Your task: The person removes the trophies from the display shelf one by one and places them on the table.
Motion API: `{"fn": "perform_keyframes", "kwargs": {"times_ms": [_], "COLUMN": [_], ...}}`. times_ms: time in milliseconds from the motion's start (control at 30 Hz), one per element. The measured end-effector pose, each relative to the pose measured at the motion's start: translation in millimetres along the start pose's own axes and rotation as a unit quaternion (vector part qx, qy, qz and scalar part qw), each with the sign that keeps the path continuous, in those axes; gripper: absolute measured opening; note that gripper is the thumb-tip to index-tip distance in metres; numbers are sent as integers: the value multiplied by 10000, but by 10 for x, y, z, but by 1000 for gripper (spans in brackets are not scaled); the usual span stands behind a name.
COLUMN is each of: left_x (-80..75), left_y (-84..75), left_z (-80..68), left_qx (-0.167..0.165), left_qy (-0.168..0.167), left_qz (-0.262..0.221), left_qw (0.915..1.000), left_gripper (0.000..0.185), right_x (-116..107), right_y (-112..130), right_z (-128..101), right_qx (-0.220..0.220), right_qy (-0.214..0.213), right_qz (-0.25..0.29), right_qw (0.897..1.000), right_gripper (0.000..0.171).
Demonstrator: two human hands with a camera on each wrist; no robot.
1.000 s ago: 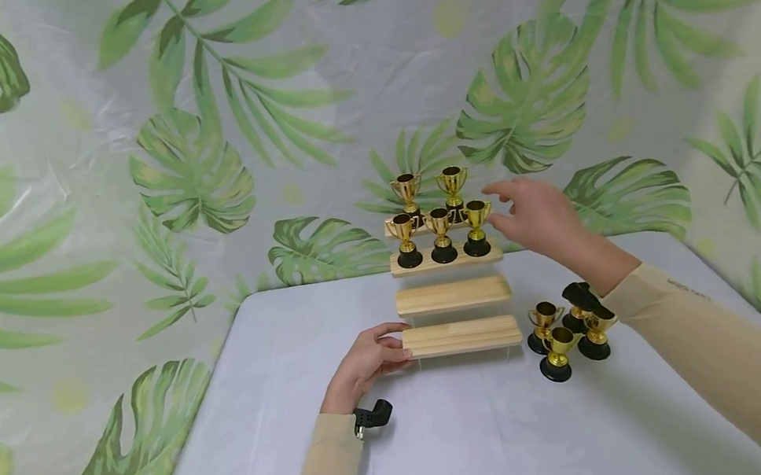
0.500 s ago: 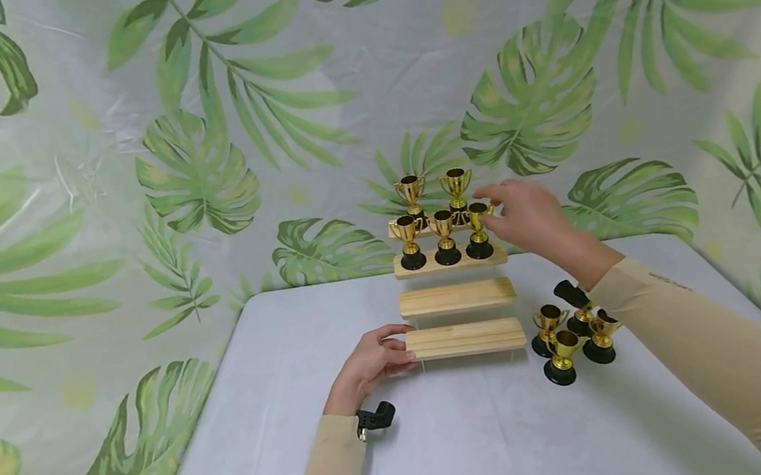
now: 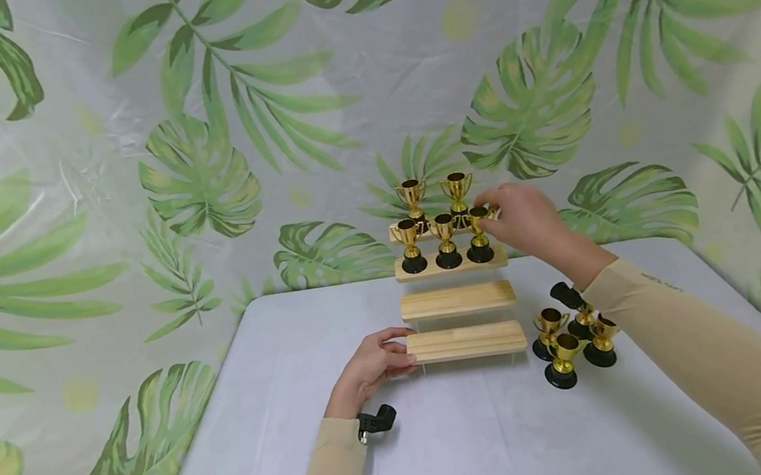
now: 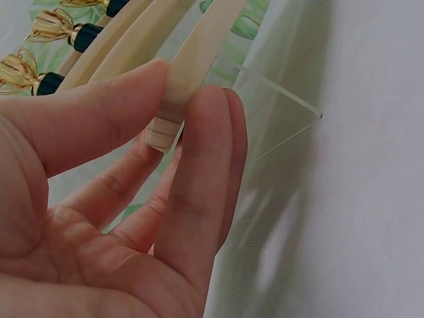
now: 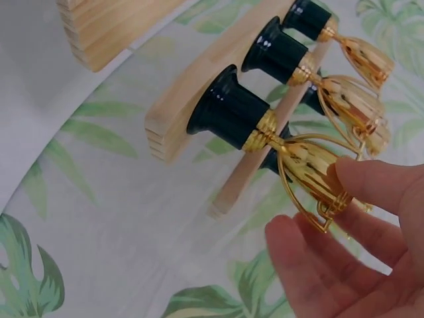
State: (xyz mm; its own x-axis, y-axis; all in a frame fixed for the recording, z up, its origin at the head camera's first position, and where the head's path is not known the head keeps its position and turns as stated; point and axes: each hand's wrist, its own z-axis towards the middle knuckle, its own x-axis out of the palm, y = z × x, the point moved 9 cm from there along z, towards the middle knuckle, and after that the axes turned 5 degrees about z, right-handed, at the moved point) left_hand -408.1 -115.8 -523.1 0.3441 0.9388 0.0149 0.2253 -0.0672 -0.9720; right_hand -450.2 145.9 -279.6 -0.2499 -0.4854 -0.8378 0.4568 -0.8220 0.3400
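Observation:
A tiered display stand [image 3: 458, 301] has wooden boards on clear supports. My left hand [image 3: 376, 361] pinches the left end of its lowest board [image 3: 464, 338], thumb [image 4: 112, 109] on one face and fingers on the other. My right hand [image 3: 526, 213] is at the right-hand gold trophy [image 3: 480, 239] on the second board from the top. In the right wrist view the thumb [image 5: 374, 180] and a finger behind pinch its cup by the rim, while the index finger points free. Its black base [image 5: 225, 109] rests on the board, upright in the head view.
Two more trophies [image 3: 446, 244] share that board, and two [image 3: 457, 195] stand on the top board. Several trophies [image 3: 563, 362] stand on the white table [image 3: 462, 441] right of the stand, partly under the right forearm. A leaf-patterned cloth [image 3: 309, 119] hangs behind.
My right hand has moved left from beside the stand and taken hold of the right-hand trophy's cup. The left hand keeps its hold on the lowest board.

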Motion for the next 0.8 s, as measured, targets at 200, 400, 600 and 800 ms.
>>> {"fn": "perform_keyframes", "kwargs": {"times_ms": [200, 400, 600, 800], "left_x": [8, 10, 16, 44], "left_y": [-5, -16, -30, -37], "left_z": [-28, -37, -22, -35], "left_qx": [7, 53, 82, 76], "left_qy": [-28, -19, -24, 36], "left_qz": [17, 15, -13, 44], "left_qw": [10000, 10000, 10000, 10000], "left_gripper": [54, 55, 55, 55], "right_x": [1, -14, -56, -110], "right_y": [0, 9, 11, 2], "right_z": [12, 8, -19, -79], "right_qx": [95, 152, 156, 281], "right_qy": [118, 58, -73, -145], "right_qz": [306, 443, 521, 559], "right_qw": [9994, 9989, 9985, 9979], "right_gripper": [35, 34, 38, 39]}}
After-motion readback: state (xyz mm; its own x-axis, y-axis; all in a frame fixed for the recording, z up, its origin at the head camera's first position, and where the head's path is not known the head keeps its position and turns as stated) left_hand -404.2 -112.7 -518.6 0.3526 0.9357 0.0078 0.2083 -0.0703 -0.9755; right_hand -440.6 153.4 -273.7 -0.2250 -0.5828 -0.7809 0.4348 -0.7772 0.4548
